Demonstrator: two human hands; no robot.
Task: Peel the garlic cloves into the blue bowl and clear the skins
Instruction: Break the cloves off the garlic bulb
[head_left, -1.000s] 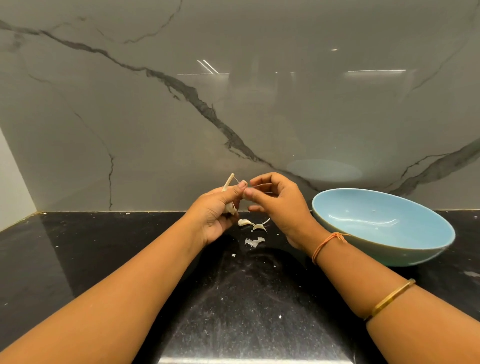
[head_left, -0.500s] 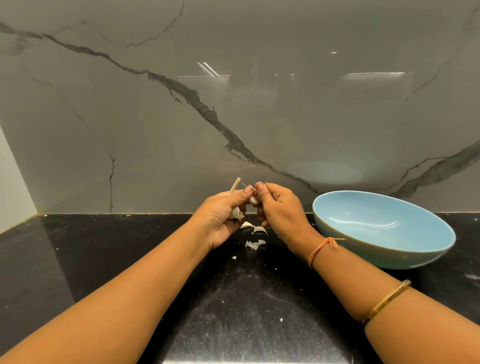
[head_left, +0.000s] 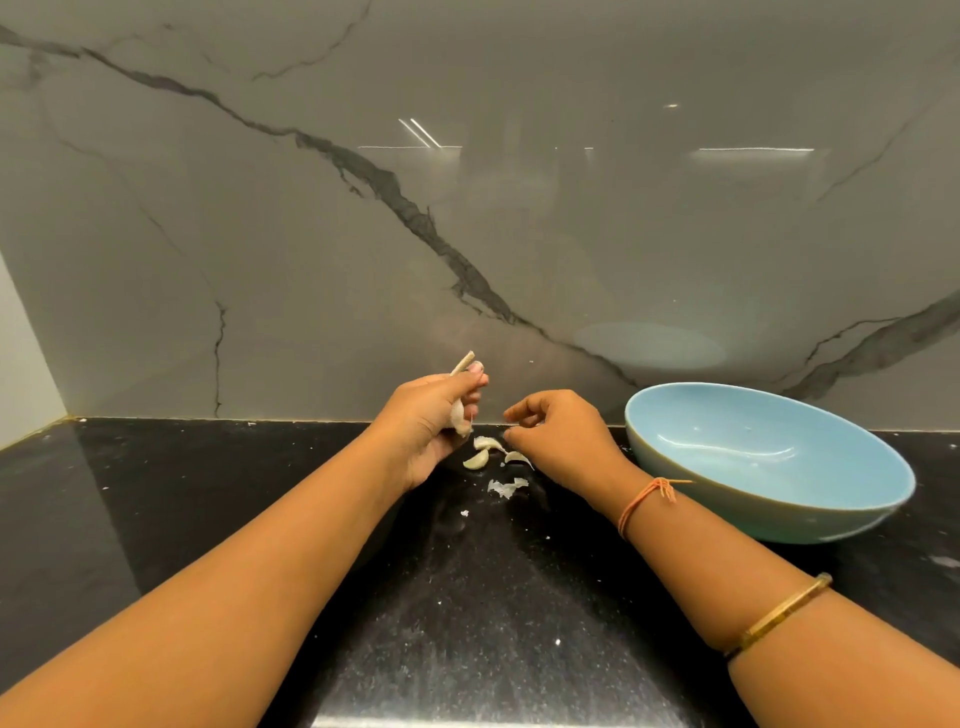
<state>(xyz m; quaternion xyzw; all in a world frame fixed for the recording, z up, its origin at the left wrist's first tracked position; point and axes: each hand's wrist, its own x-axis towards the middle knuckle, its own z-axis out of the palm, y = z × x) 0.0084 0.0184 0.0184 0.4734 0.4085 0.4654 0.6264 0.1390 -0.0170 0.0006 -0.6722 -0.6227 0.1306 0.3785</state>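
Note:
My left hand (head_left: 431, 415) is closed around a garlic bulb (head_left: 460, 414), whose dry stem (head_left: 462, 362) sticks up past my fingertips. My right hand (head_left: 558, 434) hovers just right of it, low over the counter, fingers curled and apart with nothing visible in them. Between the two hands, on the black counter, lie a loose garlic clove (head_left: 477, 460) and thin skin pieces (head_left: 506, 487). The blue bowl (head_left: 810, 514) stands to the right of my right hand; nothing shows inside it.
A black speckled counter (head_left: 467, 613) runs under my arms, with small white flecks scattered on it. A grey marble backsplash (head_left: 363, 234) rises straight behind the hands. A wall corner closes the far left.
My hands were together at the bulb; now the right hand has pulled away to the right and down. A clove now lies on the counter between them.

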